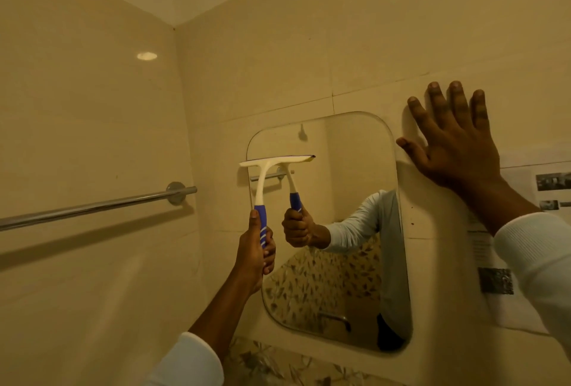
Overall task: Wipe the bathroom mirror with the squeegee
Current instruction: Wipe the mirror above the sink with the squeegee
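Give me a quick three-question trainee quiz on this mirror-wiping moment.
1. Which hand grips the squeegee by its blue handle?
2. True or false: the right hand lies flat, fingers spread, on the wall beside the mirror.
3. The blade sits against the mirror's: A) upper left part, B) bottom edge, C) right edge.

Key: 1. the left hand; 2. true; 3. A.

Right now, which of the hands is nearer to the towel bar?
Left. The left hand grips the squeegee right of the towel bar; the right hand lies flat on the wall beyond the mirror.
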`<state>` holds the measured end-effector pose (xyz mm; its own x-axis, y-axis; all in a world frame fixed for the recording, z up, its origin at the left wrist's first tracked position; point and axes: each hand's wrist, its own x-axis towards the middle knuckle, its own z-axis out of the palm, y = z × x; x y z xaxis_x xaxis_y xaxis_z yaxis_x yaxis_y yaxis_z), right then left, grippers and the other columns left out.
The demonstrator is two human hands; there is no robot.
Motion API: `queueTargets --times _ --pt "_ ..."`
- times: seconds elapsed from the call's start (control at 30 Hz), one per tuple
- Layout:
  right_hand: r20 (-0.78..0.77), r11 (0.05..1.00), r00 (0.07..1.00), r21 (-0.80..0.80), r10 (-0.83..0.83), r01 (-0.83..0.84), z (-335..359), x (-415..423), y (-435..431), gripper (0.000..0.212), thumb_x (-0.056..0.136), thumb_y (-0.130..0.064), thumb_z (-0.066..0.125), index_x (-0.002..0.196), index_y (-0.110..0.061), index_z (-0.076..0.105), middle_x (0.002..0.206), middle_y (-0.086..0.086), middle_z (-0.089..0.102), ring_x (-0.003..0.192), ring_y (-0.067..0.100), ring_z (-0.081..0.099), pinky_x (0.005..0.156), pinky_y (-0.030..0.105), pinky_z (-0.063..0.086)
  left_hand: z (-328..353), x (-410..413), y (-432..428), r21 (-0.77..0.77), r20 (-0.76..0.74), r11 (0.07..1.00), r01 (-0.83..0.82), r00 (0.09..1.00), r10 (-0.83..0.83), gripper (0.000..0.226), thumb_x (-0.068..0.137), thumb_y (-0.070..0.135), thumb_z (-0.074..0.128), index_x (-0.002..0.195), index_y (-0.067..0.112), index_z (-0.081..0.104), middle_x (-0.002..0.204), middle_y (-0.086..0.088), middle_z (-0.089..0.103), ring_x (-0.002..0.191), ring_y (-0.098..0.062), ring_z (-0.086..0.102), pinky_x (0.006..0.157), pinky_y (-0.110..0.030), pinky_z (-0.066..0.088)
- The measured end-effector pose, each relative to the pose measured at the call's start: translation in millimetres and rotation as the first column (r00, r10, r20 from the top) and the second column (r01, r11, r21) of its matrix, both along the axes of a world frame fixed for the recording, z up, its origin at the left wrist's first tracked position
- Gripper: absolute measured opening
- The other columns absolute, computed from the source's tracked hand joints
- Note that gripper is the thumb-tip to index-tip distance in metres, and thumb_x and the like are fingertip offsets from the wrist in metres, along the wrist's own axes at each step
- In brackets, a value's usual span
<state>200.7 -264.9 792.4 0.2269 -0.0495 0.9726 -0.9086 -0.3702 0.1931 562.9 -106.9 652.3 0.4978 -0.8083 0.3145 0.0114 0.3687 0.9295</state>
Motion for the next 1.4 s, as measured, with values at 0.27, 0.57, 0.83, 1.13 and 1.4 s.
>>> queueTargets --times 0.27,0.57,0.83,1.13,1.4 --pt "0.001 1.000 1.000 0.013 0.002 -0.002 0.1 0.3 3.1 0.087 0.100 -0.076 0.018 0.169 -0.024 0.012 0.176 0.013 0.002 0.162 0.038 -0.004 0.128 0.063 0.001 -61.4 -6.0 9.0 0.100 -0.039 0.994 -0.031 0.999 0.035 0.068 0.084 0.081 0.041 0.060 0.018 0.050 0.052 -0.003 0.038 0.039 -0.015 0.028 0.043 -0.024 0.025" --pt "-0.001 0.999 1.000 0.035 0.008 -0.008 -0.2 0.9 5.2 0.086 0.100 -0.076 0.019 0.168 -0.024 0.013 0.176 0.013 0.002 0.162 0.038 -0.004 0.128 0.064 0.001 -129.1 -8.9 22.3 0.260 -0.201 0.966 0.003 0.978 0.051 0.067 0.084 0.073 0.041 0.061 0.011 0.050 0.049 -0.005 0.040 0.034 -0.015 0.030 0.041 -0.019 0.029" --pt "0.000 0.998 1.000 0.060 0.015 -0.015 -1.2 0.6 7.9 0.085 0.100 -0.076 0.020 0.168 -0.025 0.013 0.176 0.012 0.002 0.162 0.039 -0.002 0.128 0.065 0.002 -172.8 -15.0 35.6 0.369 -0.274 0.929 0.012 0.957 0.096 0.067 0.096 0.067 0.037 0.067 0.009 0.049 0.051 -0.006 0.041 0.036 -0.017 0.033 0.041 -0.020 0.032" --pt "-0.007 0.995 0.999 0.090 0.039 -0.038 -0.4 0.4 17.1 0.085 0.101 -0.075 0.019 0.168 -0.024 0.013 0.176 0.013 0.003 0.161 0.041 -0.001 0.127 0.066 0.002 -202.4 -20.1 51.0 0.382 -0.350 0.923 0.047 0.932 0.098 0.069 0.101 0.060 0.036 0.060 0.007 0.049 0.049 -0.007 0.040 0.032 -0.017 0.033 0.042 -0.018 0.033" --pt "-0.012 0.995 0.999 0.096 0.042 -0.041 0.2 -0.6 19.6 0.085 0.101 -0.075 0.019 0.168 -0.024 0.013 0.176 0.013 0.002 0.161 0.041 -0.002 0.128 0.065 0.001 -238.6 -13.3 64.9 0.507 -0.291 0.861 -0.031 0.934 0.205 0.062 0.098 0.056 0.051 0.059 0.008 0.051 0.050 -0.007 0.040 0.037 -0.018 0.034 0.041 -0.024 0.029"
